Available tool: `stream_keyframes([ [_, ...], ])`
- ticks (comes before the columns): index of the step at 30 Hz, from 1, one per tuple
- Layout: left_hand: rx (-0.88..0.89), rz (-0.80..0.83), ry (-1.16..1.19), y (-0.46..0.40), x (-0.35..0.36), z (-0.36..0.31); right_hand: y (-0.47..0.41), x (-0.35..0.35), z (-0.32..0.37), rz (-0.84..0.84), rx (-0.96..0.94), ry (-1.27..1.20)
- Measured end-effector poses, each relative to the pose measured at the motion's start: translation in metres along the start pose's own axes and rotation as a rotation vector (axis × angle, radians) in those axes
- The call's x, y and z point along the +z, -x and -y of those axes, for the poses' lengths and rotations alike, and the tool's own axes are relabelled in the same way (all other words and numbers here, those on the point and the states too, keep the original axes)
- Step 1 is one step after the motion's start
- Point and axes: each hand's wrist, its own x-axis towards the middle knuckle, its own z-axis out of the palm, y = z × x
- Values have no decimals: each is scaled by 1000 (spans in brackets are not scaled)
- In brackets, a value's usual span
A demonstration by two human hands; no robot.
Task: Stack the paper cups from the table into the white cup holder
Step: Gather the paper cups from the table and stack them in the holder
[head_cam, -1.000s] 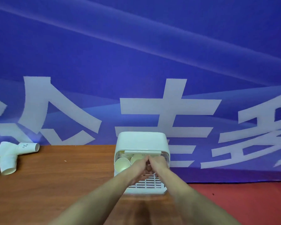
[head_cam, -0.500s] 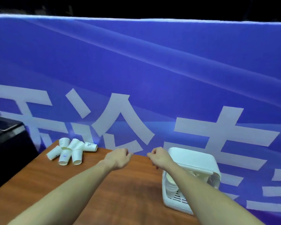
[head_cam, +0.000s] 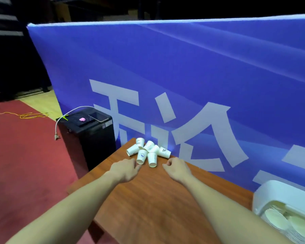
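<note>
Our left hand (head_cam: pixel 126 170) sits just short of the paper cups (head_cam: pixel 147 152), fingers loosely curled, holding nothing; its fingertips look to brush the rim of the nearest cup (head_cam: pixel 142 156), contact unclear. Our right hand (head_cam: pixel 177 169) is just right of the pile, fingers curled loose, empty, apart from the cups. Cups lie tipped in a cluster at the wooden table (head_cam: pixel 157 199) far corner. White cup holder (head_cam: pixel 282 199) well off to the right of both hands, stacked cups inside.
</note>
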Motion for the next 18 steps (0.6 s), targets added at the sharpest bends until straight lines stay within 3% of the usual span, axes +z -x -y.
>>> stream_keyframes([
  [8, -48, -5, -79, -43, -3, 40, -60, 24, 34, 92, -69, -30],
  [18, 6, 4, -229, -130, -24, 51, -158, 18, 53, 73, -122, -96],
])
